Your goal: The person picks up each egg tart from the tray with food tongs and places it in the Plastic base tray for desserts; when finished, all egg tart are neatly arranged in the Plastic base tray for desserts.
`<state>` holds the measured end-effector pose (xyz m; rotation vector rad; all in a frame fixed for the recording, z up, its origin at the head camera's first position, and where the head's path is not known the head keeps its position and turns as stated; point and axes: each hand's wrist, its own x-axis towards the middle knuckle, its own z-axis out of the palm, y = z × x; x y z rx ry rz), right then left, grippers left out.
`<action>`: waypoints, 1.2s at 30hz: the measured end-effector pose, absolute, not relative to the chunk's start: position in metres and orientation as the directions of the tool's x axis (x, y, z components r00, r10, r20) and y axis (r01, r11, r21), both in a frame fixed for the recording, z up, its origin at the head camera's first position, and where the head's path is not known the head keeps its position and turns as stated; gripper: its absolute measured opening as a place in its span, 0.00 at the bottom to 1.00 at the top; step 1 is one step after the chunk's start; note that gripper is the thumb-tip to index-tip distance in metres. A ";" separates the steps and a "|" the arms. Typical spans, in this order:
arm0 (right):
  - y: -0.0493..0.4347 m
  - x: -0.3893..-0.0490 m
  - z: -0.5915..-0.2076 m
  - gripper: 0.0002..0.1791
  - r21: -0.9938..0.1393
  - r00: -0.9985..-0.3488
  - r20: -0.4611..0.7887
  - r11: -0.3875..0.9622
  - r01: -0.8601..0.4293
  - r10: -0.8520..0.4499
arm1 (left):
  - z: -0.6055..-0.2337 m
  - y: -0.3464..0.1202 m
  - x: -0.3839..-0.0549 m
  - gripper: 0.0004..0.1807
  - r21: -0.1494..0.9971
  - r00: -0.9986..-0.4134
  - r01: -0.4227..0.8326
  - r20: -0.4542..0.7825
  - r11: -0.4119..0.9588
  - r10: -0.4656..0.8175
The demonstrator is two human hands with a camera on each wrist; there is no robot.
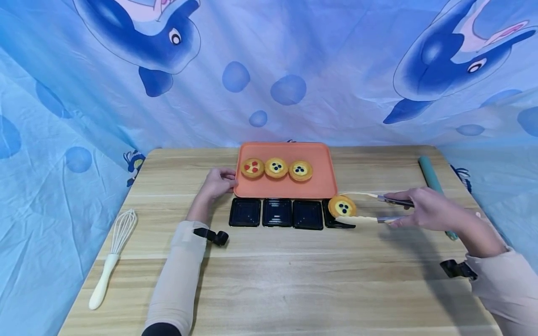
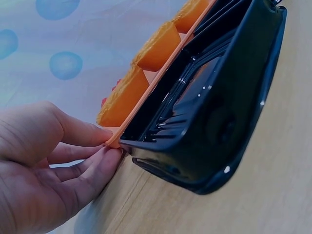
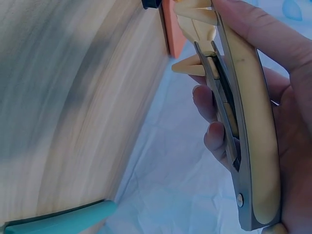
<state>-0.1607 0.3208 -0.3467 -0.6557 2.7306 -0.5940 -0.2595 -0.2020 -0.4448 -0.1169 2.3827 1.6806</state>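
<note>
My left hand (image 1: 219, 183) pinches the left edge of an orange tray (image 1: 290, 189) between thumb and fingers, as the left wrist view shows close up. On the tray lie three egg tarts: one with red pieces (image 1: 252, 168) and two with dark berries, the middle one (image 1: 276, 168) and the right one (image 1: 300, 171). My right hand (image 1: 424, 207) grips a pair of cream-tipped tongs (image 3: 253, 131). Between the tong tips is another berry-topped tart (image 1: 342, 206), over the rightmost black box (image 1: 336, 224), which it partly hides.
Three more black boxes stand in a row before the tray: the left (image 1: 245, 213), the middle (image 1: 277, 213) and the right (image 1: 307, 215). A whisk (image 1: 110, 261) lies at the table's left. A teal rod (image 1: 430, 175) lies beyond my right hand. A printed blue cloth (image 1: 269, 56) hangs behind.
</note>
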 end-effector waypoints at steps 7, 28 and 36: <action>0.320 -0.158 -0.349 0.43 -0.408 -0.869 -0.156 0.832 -0.375 -0.469 | -0.446 -0.203 -0.260 0.22 0.926 -0.972 -0.194 -0.226 0.323 0.065; 0.321 -0.157 -0.346 0.57 -0.429 -0.898 -0.037 0.818 -0.383 -0.439 | -0.446 -0.203 -0.259 0.21 0.932 -0.976 -0.175 -0.207 0.317 0.069; 0.303 -0.182 -0.328 0.54 -0.390 -0.895 0.054 0.816 -0.427 -0.442 | -0.445 -0.204 -0.258 0.21 0.932 -0.975 -0.179 -0.211 0.316 0.072</action>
